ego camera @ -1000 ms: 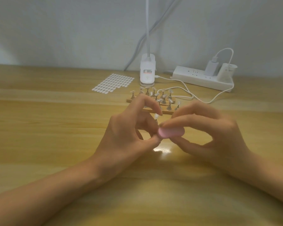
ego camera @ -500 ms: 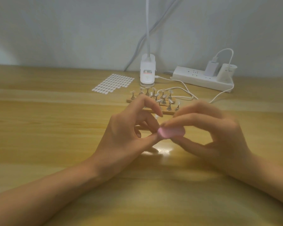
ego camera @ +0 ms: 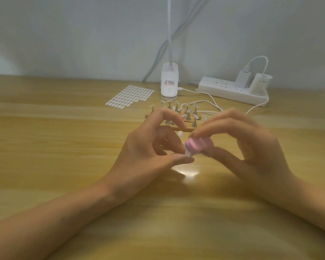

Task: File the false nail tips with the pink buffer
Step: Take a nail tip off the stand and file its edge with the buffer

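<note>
My right hand [ego camera: 251,147] pinches the small pink buffer [ego camera: 196,145] between thumb and fingers; the buffer is blurred with motion. My left hand [ego camera: 150,152] pinches a small nail tip on its holder [ego camera: 188,154] between thumb and middle finger, right under the buffer's left end. A pale tip [ego camera: 180,133] shows just above, by my left fingers. Behind my hands, a wooden stand [ego camera: 178,128] carries several more false nail tips on little pegs [ego camera: 186,111].
A sheet of white adhesive tabs [ego camera: 129,95] lies at the back left. A white clip lamp base [ego camera: 169,83] stands behind the stand. A white power strip [ego camera: 233,91] with plugged chargers and white cables [ego camera: 210,106] runs at the back right, on the wooden table [ego camera: 45,147].
My right hand has shifted slightly and the pink buffer now blurs, tilted over the tip. My left hand stays in nearly the same place.
</note>
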{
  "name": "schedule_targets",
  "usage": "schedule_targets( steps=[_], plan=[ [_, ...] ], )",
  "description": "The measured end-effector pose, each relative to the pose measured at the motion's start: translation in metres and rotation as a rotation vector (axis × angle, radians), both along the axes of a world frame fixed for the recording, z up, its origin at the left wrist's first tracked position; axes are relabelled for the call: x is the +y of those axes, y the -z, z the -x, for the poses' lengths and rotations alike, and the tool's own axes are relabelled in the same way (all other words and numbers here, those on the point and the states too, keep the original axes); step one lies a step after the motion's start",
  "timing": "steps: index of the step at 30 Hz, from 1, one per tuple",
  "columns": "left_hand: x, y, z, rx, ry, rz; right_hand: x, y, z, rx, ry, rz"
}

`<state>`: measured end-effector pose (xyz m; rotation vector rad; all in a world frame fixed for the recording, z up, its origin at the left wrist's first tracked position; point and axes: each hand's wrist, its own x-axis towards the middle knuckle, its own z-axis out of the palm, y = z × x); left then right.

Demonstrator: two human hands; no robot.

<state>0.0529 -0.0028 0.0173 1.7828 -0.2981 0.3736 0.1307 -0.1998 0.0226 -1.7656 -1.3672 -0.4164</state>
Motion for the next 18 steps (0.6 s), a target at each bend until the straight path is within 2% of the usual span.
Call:
schedule_targets(
  steps=[2, 5, 7, 10, 13, 15, 18],
  plan=[
    [-0.0001, 0.0008, -0.0002, 0.008, 0.003, 0.021, 0.0029, 0.0024, 0.0024, -0.04, -0.025, 0.038],
    [-0.0002, 0.0011, 0.0, -0.001, -0.014, -0.008, -0.0029, -0.0001, -0.0044, -0.024, 0.082, 0.003],
    [-0.0008, 0.0006, 0.0006, -0.012, -0.014, -0.023, -0.0034, -0.001, -0.0007, -0.015, 0.05, -0.025],
    [0.0, 0.0012, 0.0007, -0.01, -0.026, -0.016, 0.0019, 0.0034, 0.0034, -0.066, -0.012, 0.047],
    [-0.0012, 0.0001, 0.0025, -0.028, -0.044, -0.04, -0.0023, 0.0013, -0.0041, -0.029, 0.077, 0.035],
    [-0.0016, -0.0005, 0.0029, -0.05, -0.053, -0.079, -0.0013, 0.0008, -0.0004, -0.017, 0.026, -0.006],
    [-0.0019, 0.0, 0.004, -0.067, -0.053, -0.11, 0.002, 0.0045, 0.0013, -0.063, -0.013, 0.071]
  ],
)
